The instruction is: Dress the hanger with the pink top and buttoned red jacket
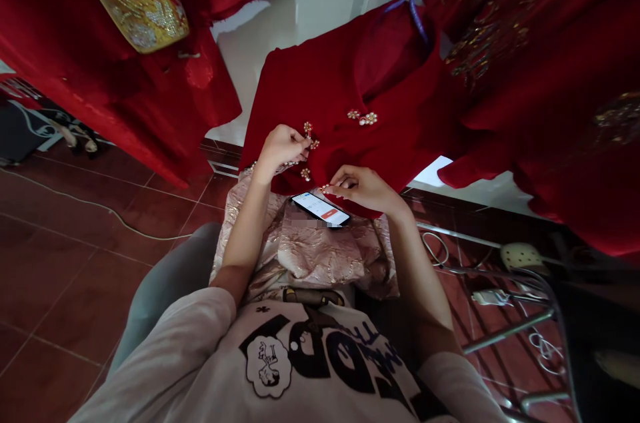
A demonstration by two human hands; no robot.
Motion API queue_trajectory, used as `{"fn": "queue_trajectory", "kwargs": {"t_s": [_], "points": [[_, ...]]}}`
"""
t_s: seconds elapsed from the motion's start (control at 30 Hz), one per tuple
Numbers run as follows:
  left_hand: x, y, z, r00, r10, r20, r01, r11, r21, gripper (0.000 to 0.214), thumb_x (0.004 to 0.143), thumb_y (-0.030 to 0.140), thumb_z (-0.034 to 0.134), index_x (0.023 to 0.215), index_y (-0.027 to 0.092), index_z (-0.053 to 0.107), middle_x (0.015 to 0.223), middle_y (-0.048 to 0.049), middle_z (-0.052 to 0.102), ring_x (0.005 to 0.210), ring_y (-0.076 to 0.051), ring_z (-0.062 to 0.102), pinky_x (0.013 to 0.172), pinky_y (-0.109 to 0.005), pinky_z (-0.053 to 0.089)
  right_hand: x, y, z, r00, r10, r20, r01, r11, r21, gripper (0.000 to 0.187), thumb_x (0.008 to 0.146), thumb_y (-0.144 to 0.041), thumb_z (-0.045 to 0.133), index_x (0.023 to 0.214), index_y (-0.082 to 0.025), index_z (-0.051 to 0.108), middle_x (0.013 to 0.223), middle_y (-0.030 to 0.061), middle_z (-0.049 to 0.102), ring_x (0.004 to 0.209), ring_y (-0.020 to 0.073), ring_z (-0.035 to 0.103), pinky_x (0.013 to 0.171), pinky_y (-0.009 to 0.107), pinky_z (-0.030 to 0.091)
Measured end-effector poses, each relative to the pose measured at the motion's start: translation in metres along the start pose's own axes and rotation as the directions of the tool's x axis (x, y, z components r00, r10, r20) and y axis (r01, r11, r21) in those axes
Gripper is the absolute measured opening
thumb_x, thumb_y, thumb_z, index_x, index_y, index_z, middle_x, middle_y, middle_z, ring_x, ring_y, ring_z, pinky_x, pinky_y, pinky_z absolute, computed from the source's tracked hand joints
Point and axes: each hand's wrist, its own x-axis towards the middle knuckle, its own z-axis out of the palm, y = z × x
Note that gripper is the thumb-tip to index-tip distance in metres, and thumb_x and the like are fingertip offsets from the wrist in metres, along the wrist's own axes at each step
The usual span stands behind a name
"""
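A red garment (345,86) with pearl-and-gold flower clasps (363,118) lies spread over my lap. My left hand (281,146) is curled, its fingers pinching the red cloth beside one clasp (308,131). My right hand (359,187) is closed in a pinch at the garment's lower edge, on a small pearl ornament I can barely make out. A phone (321,208) with a lit screen rests on pink brocade fabric (320,253) on my lap, just under my right hand.
More red embroidered garments hang at left (100,43) and right (550,76). The floor is red tile (65,256) with a white cable (80,200) across it. A metal-framed rack (505,330) with cables and a white charger (493,297) stands at right.
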Motion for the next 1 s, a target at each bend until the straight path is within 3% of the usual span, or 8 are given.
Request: {"fn": "queue_trajectory", "kwargs": {"t_s": [0.13,0.27,0.33,0.47,0.57,0.7,0.93,1.0], "points": [[-0.001,-0.006,-0.012,0.984,0.110,-0.139,-0.081,0.976,0.201,0.028,0.101,0.027,0.073,0.076,0.017,0.070,0.072,-0.0049,0.076,0.068,-0.015,0.073,0.077,-0.027,0.060,-0.007,-0.001,-0.012,1.000,0.013,-0.005,-0.014,1.000,-0.025,0.054,0.071,-0.072,0.083,0.081,-0.021,0.070,0.082,0.0072,0.076,0.077,0.0206,0.070,0.072,0.035,0.055],[-0.008,0.004,-0.021,0.860,0.319,-0.397,-0.109,0.877,0.468,0.026,0.103,0.029,0.071,0.078,0.019,0.071,0.079,-0.0063,0.075,0.095,-0.024,0.075,0.098,-0.034,0.057,-0.020,-0.002,-0.034,0.993,0.009,-0.117,-0.016,0.998,-0.061,0.054,0.071,-0.072,0.084,0.082,-0.021,0.070,0.085,0.0079,0.076,0.077,0.0211,0.070,0.073,0.037,0.055],[-0.012,0.015,-0.014,0.827,0.456,-0.329,-0.237,0.814,0.530,0.023,0.105,0.032,0.069,0.085,0.020,0.073,0.086,-0.0060,0.075,0.102,-0.025,0.074,0.103,-0.035,0.055,-0.027,-0.001,-0.043,0.981,0.000,-0.192,-0.016,0.997,-0.080,0.055,0.070,-0.073,0.085,0.082,-0.022,0.069,0.086,0.0083,0.076,0.077,0.0214,0.070,0.074,0.038,0.055],[-0.015,0.035,0.017,0.737,0.674,0.038,-0.570,0.590,0.572,0.012,0.104,0.031,0.068,0.109,0.022,0.076,0.120,-0.0078,0.074,0.119,-0.028,0.068,0.116,-0.045,0.050,-0.036,-0.002,-0.053,0.953,-0.020,-0.302,-0.008,0.996,-0.093,0.058,0.070,-0.076,0.084,0.081,-0.022,0.068,0.087,0.0091,0.076,0.077,0.0216,0.070,0.074,0.038,0.056],[-0.010,0.045,0.037,0.684,0.714,0.148,-0.640,0.491,0.592,0.025,0.102,0.026,0.069,0.126,0.024,0.074,0.138,-0.0128,0.067,0.136,-0.034,0.059,0.131,-0.060,0.032,-0.040,-0.004,-0.054,0.951,-0.042,-0.307,0.014,0.996,-0.092,0.059,0.071,-0.078,0.083,0.082,-0.022,0.069,0.087,0.0096,0.077,0.077,0.0219,0.070,0.073,0.038,0.056],[0.005,0.059,0.041,0.679,0.715,0.166,-0.655,0.488,0.577,0.026,0.098,0.023,0.073,0.124,0.022,0.075,0.143,-0.0175,0.062,0.149,-0.042,0.048,0.135,-0.069,0.011,-0.041,-0.007,-0.056,0.961,-0.067,-0.270,0.040,0.993,-0.107,0.059,0.072,-0.079,0.083,0.081,-0.022,0.069,0.084,0.0090,0.077,0.076,0.0218,0.071,0.073,0.039,0.057],[0.022,0.088,0.030,0.634,0.690,0.351,-0.752,0.443,0.488,0.011,0.096,0.024,0.072,0.104,0.025,0.080,0.134,-0.0125,0.066,0.146,-0.038,0.049,0.135,-0.069,0.018,-0.041,-0.004,-0.059,0.961,-0.073,-0.267,0.049,0.994,-0.093,0.061,0.070,-0.081,0.084,0.082,-0.022,0.070,0.084,0.0085,0.077,0.075,0.0216,0.070,0.072,0.038,0.056],[0.023,0.092,0.030,0.657,0.667,0.351,-0.742,0.490,0.458,0.011,0.093,0.024,0.075,0.103,0.025,0.080,0.133,-0.0114,0.067,0.145,-0.038,0.050,0.135,-0.068,0.021,-0.040,-0.003,-0.060,0.964,-0.064,-0.257,0.043,0.995,-0.085,0.061,0.070,-0.080,0.084,0.083,-0.022,0.070,0.084,0.0086,0.077,0.075,0.0212,0.069,0.072,0.038,0.055]]}}
